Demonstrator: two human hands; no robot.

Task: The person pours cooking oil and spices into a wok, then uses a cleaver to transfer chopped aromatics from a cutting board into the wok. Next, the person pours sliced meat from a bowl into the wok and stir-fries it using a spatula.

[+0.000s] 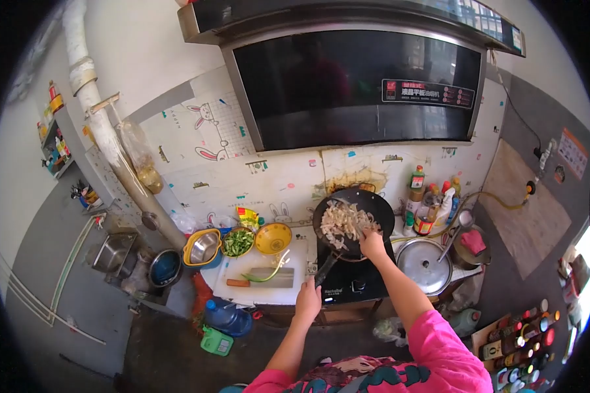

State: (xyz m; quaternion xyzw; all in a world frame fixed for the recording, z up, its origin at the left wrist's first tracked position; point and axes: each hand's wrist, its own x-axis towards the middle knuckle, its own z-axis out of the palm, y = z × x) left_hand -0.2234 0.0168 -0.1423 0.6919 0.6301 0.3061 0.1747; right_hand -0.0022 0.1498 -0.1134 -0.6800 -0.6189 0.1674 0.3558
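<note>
A black wok (386,211) with sliced pale meat (342,221) in it stands on the black gas stove (347,287). My left hand (309,298) is wrapped round the wok's handle (326,268) at the front left. My right hand (372,243) reaches over the wok's right side beside the meat, its fingers closed; what it holds is too small to make out. Left of the stove, a cleaver (272,278) with a wooden handle and a green onion stalk (261,280) lie on the white counter (233,298).
Behind the cleaver stand a yellow bowl (273,238), a basket of chopped greens (238,242) and a metal bowl (205,247). Right of the stove are a lidded pot (424,266) and condiment bottles (415,187). A range hood (354,88) hangs above.
</note>
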